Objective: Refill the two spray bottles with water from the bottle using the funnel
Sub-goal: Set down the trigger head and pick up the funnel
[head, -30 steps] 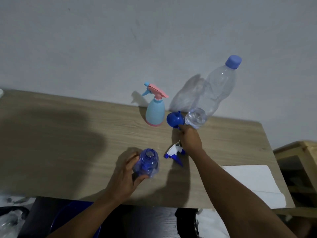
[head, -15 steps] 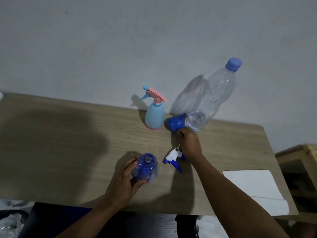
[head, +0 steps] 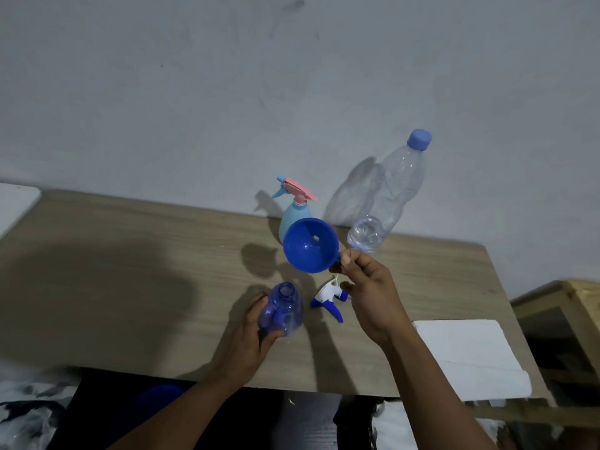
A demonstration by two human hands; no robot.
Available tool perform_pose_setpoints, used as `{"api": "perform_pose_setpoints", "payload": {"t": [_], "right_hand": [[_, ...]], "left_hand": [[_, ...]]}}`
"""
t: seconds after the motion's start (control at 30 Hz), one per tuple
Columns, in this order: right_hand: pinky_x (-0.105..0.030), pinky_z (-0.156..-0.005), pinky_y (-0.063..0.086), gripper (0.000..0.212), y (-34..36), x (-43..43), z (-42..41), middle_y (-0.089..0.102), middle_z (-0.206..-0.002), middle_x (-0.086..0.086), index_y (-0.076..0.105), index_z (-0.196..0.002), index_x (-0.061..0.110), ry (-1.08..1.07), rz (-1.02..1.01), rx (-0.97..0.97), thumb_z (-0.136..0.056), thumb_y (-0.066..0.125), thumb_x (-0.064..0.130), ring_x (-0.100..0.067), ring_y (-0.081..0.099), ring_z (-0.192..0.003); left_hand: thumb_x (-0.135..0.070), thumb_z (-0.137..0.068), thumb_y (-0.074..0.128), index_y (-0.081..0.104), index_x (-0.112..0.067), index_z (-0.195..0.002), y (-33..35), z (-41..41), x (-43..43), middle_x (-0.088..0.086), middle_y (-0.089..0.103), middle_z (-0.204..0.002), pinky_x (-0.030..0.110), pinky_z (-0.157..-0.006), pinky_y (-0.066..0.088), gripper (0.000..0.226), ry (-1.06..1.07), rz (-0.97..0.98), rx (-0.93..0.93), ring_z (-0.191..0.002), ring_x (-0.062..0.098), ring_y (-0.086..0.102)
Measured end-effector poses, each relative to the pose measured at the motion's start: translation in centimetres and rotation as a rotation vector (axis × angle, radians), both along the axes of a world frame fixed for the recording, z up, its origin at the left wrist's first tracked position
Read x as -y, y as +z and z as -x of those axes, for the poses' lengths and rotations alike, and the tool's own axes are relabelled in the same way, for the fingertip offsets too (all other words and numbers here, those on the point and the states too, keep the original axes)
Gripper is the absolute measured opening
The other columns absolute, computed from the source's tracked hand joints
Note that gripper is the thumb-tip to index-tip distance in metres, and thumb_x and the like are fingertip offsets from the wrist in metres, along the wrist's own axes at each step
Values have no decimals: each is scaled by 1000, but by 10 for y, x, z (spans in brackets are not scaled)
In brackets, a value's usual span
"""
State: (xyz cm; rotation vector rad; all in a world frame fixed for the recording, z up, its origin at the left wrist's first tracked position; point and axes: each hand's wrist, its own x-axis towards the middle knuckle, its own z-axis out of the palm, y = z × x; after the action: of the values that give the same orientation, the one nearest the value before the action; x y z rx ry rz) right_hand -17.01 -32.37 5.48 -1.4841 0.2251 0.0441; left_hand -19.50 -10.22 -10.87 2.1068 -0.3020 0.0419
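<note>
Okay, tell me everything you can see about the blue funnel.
The blue funnel looks like glossy opaque plastic: a wide round cone with a small hole at its centre and a tab on the rim. The right hand pinches that tab, holding it in the air, mouth tilted toward the camera; its spout is hidden.

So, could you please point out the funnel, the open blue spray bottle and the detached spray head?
funnel (head: 308,251): head view, inside of its blue bowl.
blue spray bottle (head: 289,308): head view, upper body just below the open neck.
spray head (head: 326,295): head view, its white body.
</note>
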Motion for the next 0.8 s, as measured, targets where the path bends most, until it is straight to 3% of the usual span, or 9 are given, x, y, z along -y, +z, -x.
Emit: {"api": "perform_pose_setpoints", "payload": {"t": [0.1,0.2,0.27,0.33,0.43,0.5,0.57,0.7,0.8], "right_hand": [[-31,-74,40,21,12,-5,16,68,-95,-5,67,-103,8,39,-278,-135,-92,58,24,-16,59,-91],[-28,-65,42,14,19,-10,28,69,-91,-6,72,-87,15,67,-471,-273,-86,59,20,-18,61,-83],[-26,-60,43,11,18,-12,32,68,-89,-5,69,-87,15,79,-521,-373,-83,60,19,-17,64,-79],[-25,-59,42,10,14,-13,34,67,-89,-5,67,-88,15,85,-527,-455,-82,60,20,-16,65,-78],[-25,-57,40,12,9,-16,36,67,-89,-5,68,-83,18,85,-512,-516,-88,57,19,-17,64,-80],[-26,-59,37,14,8,-20,37,68,-87,-4,66,-84,19,78,-479,-534,-93,55,19,-16,63,-80],[-26,-61,36,16,8,-25,39,69,-82,-2,65,-84,19,53,-446,-543,-96,54,20,-14,62,-77],[-27,-63,35,20,8,-34,41,69,-77,2,64,-83,21,10,-370,-555,-99,52,22,-12,60,-74],[-31,-70,34,21,9,-38,42,67,-78,2,63,-82,20,3,-319,-524,-99,51,24,-12,57,-73]], "left_hand": [[-21,-89,71,26,-28,-146,9,6,1,-5,36,-150,1,-106,27,72,-1,10,1,-134,3,40],[-14,-91,69,25,-32,-145,22,11,-2,-8,37,-147,-1,-101,29,72,-4,14,-28,-128,-5,40],[-13,-91,67,29,-26,-145,28,13,-3,-6,38,-147,-3,-99,28,68,-22,7,-39,-125,-9,39],[-15,-93,66,28,-23,-145,34,13,-4,-7,39,-147,-5,-96,29,66,-21,2,-58,-124,-11,40],[-21,-95,64,24,-30,-145,37,15,-7,-26,34,-142,-7,-89,30,65,-10,-3,-85,-117,-25,40],[-23,-96,64,22,-31,-146,38,17,-8,-34,31,-137,-7,-87,30,66,-11,-6,-108,-115,-27,39],[-21,-95,64,24,-27,-149,42,19,-9,-30,34,-138,-8,-86,30,67,0,-3,-128,-116,-18,41],[-11,-94,65,30,-12,-149,50,21,-7,-13,37,-140,-9,-85,27,65,15,-10,-146,-114,-17,36],[-19,-96,63,24,-29,-149,56,24,-10,-18,40,-137,-7,-80,33,66,5,-39,-151,-109,-7,48]]}}
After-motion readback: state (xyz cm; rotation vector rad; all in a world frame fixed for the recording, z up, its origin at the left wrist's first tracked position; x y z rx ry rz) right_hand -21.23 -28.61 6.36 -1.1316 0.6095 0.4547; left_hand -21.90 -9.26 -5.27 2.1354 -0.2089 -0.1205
